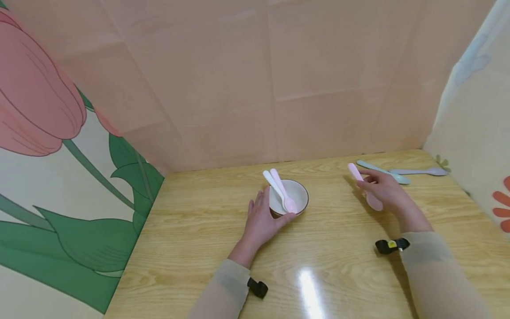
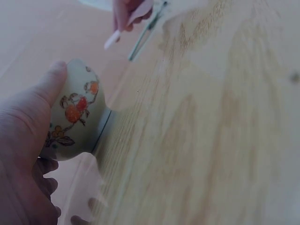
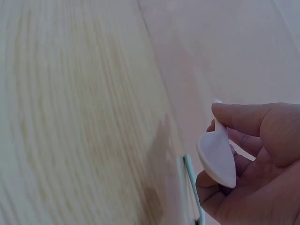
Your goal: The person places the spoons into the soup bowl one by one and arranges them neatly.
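Where the wood-grain bench (image 1: 338, 261) lies bare and glossy nearest the person, the left hand (image 1: 260, 221) cups the near side of a small white bowl (image 1: 296, 195), thumb and fingers curled against its wall; the left wrist view shows that wall painted with orange flowers and dark leaves above a narrow foot. A white spoon (image 1: 272, 188) and a pink spoon (image 1: 283, 191) rest in the bowl, handles leaning out over its far-left rim. To the right, well apart from the bowl, the right hand (image 1: 384, 190) pinches another pink spoon (image 1: 363, 186). Beyond it a pale blue spoon (image 1: 382, 172) and a lilac spoon (image 1: 420, 171) lie near the far right corner, close to the walls (image 1: 279, 79)
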Motion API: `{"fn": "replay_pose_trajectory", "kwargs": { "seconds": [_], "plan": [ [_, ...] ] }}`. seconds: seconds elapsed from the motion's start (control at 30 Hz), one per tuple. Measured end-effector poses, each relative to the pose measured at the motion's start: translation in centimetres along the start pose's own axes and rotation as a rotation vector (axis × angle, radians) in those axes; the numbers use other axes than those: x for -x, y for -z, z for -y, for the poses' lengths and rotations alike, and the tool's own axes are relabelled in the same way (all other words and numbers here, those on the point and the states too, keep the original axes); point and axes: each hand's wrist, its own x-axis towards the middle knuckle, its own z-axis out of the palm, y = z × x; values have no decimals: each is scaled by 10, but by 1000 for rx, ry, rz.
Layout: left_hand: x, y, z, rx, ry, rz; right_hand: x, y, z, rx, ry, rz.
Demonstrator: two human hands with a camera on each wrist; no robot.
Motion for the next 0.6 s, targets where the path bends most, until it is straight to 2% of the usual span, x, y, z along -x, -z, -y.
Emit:
{"fn": "replay_pose_trajectory", "kwargs": {
  "seconds": [0.6],
  "plan": [
    [1,0,0,-3,1,4,-4,-17,35,-78,72,-39]
  ]
}}
